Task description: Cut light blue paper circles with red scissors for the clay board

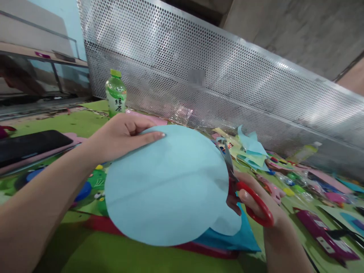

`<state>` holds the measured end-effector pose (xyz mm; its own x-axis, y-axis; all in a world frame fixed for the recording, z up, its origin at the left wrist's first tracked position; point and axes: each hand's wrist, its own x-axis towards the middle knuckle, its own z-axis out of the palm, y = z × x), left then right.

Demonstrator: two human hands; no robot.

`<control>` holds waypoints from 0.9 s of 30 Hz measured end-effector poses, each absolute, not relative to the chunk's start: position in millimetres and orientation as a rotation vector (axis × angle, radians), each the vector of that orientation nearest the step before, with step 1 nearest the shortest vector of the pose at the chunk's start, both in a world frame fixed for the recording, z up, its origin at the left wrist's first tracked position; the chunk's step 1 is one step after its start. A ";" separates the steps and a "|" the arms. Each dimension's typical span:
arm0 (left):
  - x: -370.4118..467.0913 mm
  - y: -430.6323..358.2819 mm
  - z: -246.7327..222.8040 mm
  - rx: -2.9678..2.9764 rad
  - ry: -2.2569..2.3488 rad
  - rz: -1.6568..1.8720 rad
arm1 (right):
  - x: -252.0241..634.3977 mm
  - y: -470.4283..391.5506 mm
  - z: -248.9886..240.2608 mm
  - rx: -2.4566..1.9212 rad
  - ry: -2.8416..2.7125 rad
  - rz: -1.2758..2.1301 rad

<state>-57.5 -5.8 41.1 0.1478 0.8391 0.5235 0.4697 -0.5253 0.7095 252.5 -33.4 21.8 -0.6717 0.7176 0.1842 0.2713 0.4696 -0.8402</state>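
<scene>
Your left hand [129, 132] pinches the upper-left edge of 1 light-blue paper cutout [167, 185], thumb on its face. Your right hand [256, 197] grips the red-handled scissors [250, 201], their 2 blades parted at the cutout's right edge. The cutout lies between your 2 hands, over the green tabletop [113, 261]. Beyond your left hand stands 1 green-capped tea bottle [116, 93]; light-blue paper scraps [251, 146] lie beyond the scissors.

Looks like a craft workspace, with paper scraps [251, 146] strewn over a green tabletop [142, 259]
</scene>
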 end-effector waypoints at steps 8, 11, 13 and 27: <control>-55.1 -8.0 42.5 1.960 1.277 1.366 | 252.6 -34.1 18.8 -0.804 -2.190 1.099; -55.0 -8.3 42.5 2.008 1.288 1.382 | 252.2 -34.4 20.3 -0.809 -2.174 1.106; -55.3 -7.8 42.4 2.029 1.297 1.400 | 252.1 -34.3 21.0 -0.828 -2.174 1.102; -57.8 -6.3 42.2 2.036 1.331 1.360 | 249.1 -33.7 25.5 -0.870 -2.154 1.122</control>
